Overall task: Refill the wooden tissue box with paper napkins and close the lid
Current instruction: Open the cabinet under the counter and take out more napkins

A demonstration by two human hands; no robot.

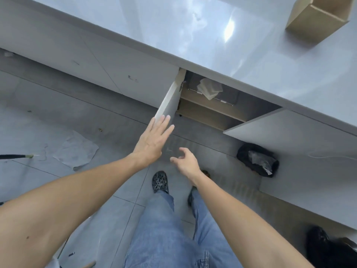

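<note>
The wooden tissue box [316, 18] stands on the grey countertop [193, 31] at the far right, its open side showing. Below the counter, a cabinet stands open and a stack of white paper napkins [209, 88] lies on its upper shelf. My left hand [154, 140] is flat, fingers together, with the fingertips against the lower edge of the left cabinet door [168, 101]. My right hand [186, 161] hovers lower, in front of the cabinet opening, fingers loosely curled and holding nothing.
The right cabinet door [289, 132] swings out wide toward me. A black bag [257, 161] with crumpled paper sits on the tiled floor under it. A sheet of paper [76, 151] lies on the floor at left. My legs and shoes are below.
</note>
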